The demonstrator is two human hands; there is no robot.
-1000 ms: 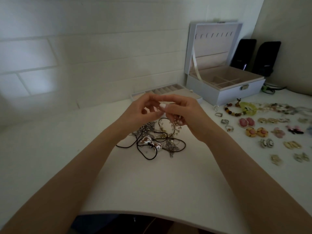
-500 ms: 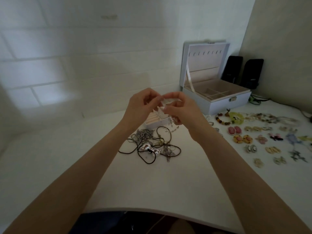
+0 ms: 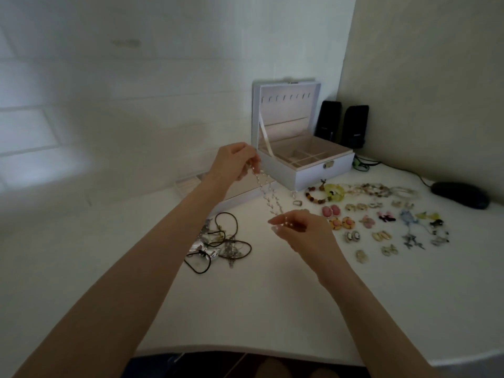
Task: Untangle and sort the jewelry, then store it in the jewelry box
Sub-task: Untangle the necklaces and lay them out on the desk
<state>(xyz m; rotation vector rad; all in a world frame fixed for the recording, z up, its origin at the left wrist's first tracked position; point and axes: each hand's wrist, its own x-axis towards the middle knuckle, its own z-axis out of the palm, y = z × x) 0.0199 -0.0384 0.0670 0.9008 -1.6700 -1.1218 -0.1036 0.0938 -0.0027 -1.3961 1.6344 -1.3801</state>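
Note:
A pale beaded necklace (image 3: pixel 268 194) hangs stretched in the air between my two hands. My left hand (image 3: pixel 234 162) pinches its upper end in front of the jewelry box. My right hand (image 3: pixel 298 231) pinches its lower end, lower and to the right. The white jewelry box (image 3: pixel 313 173) stands open at the back, lid up, its compartments showing. A tangle of black cords and silver pendants (image 3: pixel 218 242) lies on the white table (image 3: pixel 245 309) below my left forearm.
Sorted pieces lie in rows at the right: beaded bracelets (image 3: pixel 324 193), rings (image 3: pixel 297 203), pink earrings (image 3: pixel 330 211) and several other pairs. A removable tray (image 3: pixel 188 185) sits behind my left arm. Two black speakers (image 3: pixel 342 126) and a black mouse (image 3: pixel 461 197) stand at the back right.
My hands have drawn apart, the left rising toward the box and the right dropping, and the beaded necklace now stretches between them. The view has shifted right.

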